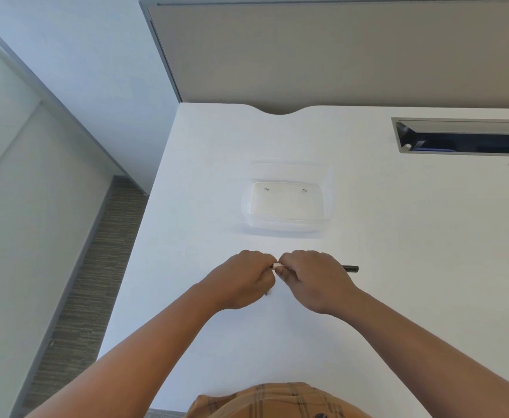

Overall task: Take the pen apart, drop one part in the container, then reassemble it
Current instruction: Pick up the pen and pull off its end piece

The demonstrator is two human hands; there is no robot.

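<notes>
Near the front edge of the white desk (367, 236) I see both hands meeting over the pen (351, 268), just short of the clear container (289, 223), which sits a little further back and seems to hold nothing but two small dark marks on its floor. My left hand (244, 280) is curled shut on one end of the pen, and my right hand (313, 279) is closed around the barrel, whose dark tail pokes out past it to the right. Between the two thumbs a small white piece shows, likely the joint. I judge this to be a twisting or pulling step at that joint, though I cannot tell whether the pen is coming apart or going back together. A thin dark sliver below the left hand is too small to name. Next I would want a firm, straight pull or turn along the pen's axis, keeping any loose part pinched.
</notes>
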